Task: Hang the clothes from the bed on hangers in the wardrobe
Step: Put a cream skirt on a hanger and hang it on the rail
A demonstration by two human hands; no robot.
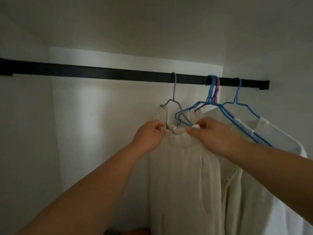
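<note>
A cream ribbed garment (184,175) hangs from a pale blue wire hanger (174,99) hooked on the black wardrobe rail (101,72). My left hand (149,134) pinches the garment's neck edge on the left. My right hand (208,133) pinches the same edge on the right, next to the hanger's lower wire. Part of the garment's top is draped over the hanger's left shoulder. The lower hanger wire is hidden inside the fabric.
Several bare blue and pink hangers (213,92) hang bunched on the rail to the right. Another blue hanger (237,99) further right carries a white shirt (271,167). White wardrobe walls (30,133) close the left and back.
</note>
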